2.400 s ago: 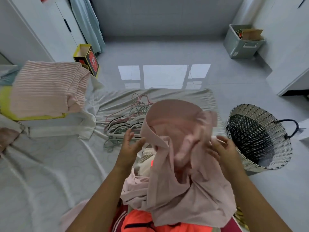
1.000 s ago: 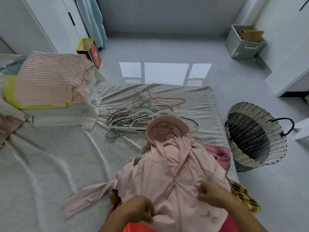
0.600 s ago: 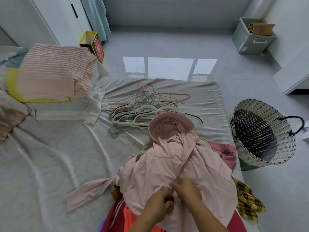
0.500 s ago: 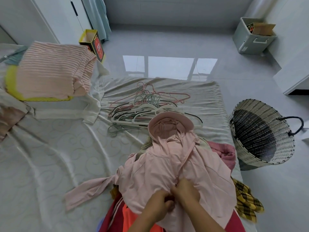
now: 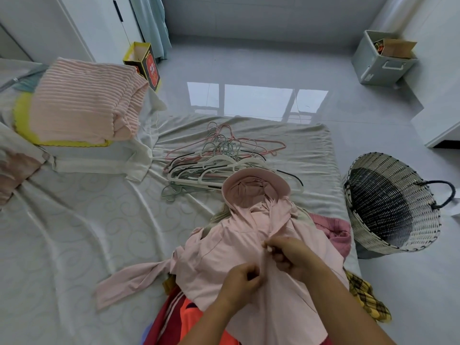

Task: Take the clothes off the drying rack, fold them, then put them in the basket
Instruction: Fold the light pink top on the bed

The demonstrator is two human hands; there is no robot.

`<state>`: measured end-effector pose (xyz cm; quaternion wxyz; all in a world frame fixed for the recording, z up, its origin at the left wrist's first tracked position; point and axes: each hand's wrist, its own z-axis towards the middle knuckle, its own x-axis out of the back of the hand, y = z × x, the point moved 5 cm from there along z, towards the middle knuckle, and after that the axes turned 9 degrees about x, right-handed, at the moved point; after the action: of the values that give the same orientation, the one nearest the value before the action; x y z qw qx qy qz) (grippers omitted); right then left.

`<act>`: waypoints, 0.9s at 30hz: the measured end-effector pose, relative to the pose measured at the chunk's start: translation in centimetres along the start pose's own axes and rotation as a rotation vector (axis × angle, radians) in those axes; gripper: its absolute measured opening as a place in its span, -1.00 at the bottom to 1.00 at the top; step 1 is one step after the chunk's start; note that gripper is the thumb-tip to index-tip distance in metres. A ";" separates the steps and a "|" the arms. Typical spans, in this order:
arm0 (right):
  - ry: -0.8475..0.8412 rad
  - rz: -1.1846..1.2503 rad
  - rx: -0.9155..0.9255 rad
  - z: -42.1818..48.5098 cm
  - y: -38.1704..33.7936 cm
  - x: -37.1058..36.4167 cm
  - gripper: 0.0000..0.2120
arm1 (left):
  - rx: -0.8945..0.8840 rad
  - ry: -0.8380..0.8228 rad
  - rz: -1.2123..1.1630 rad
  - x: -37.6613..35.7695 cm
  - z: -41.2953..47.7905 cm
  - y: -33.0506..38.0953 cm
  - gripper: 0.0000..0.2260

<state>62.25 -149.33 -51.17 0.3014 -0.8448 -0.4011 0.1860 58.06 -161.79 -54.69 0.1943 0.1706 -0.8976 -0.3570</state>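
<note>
Down at the near edge of the bed (image 5: pixel 74 232), both hands are on the pink hooded jacket (image 5: pixel 224 250). The left hand (image 5: pixel 240 278) has its grip closed, fingers curled into the fabric at the middle of the jacket's front. The right hand (image 5: pixel 290 255) sits just beside it, a touch farther out, grip closed too, thumb and fingers pinching the front edge of the same jacket.

The jacket lies spread over a heap of unfolded clothes, hood pointing away, one sleeve (image 5: pixel 134 280) trailing left across the sheet. Peeking out beneath it on the near side are an orange garment (image 5: pixel 199 317) and a red garment (image 5: pixel 169 312). A yellow plaid garment (image 5: pixel 366 300) shows to the right, and a dark pink garment (image 5: pixel 333 227) by the jacket's right shoulder.

Past the hood, a tangle of hangers (image 5: pixel 219 158) lies on the bed. Off the bed's right side, the woven basket (image 5: pixel 420 230) is on the floor (image 5: pixel 249 70). Over on the far left of the bed is a folded stack, with a pink ribbed top (image 5: pixel 84 100) uppermost, a yellow layer (image 5: pixel 20 113) beneath and white cloth (image 5: pixel 99 163) at the bottom. Farther back on the floor, a yellow box (image 5: pixel 146 63) stands by the curtain (image 5: pixel 149 21), and a grey storage bin (image 5: pixel 380 66) is at the right wall.
</note>
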 end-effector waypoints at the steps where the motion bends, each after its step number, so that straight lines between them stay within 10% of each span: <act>1: 0.026 0.069 -0.004 0.4 -0.3 0.0 -0.76 | 0.017 -0.044 0.003 -0.1 -0.7 0.1 -0.61; 5: 0.121 0.382 0.077 2.5 -2.9 -0.1 -0.77 | 0.031 -0.185 0.171 -2.3 -4.7 -2.8 -0.72; 9: 0.113 0.180 0.215 2.7 -6.7 0.0 -0.75 | 0.118 -0.248 0.247 -2.3 -5.5 -4.1 -0.72; 16: -0.142 -0.075 0.154 0.6 -5.4 -3.0 -0.71 | -0.137 0.258 0.039 3.7 0.9 3.8 -0.82; 27: -0.051 0.122 0.140 3.6 -6.8 -2.0 -0.73 | -0.242 0.039 0.276 -1.2 -1.6 0.7 -0.67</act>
<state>55.22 -146.24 -49.27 0.3376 -0.8394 -0.3426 0.2532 59.74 -161.66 -53.43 0.2777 0.0280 -0.8591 -0.4290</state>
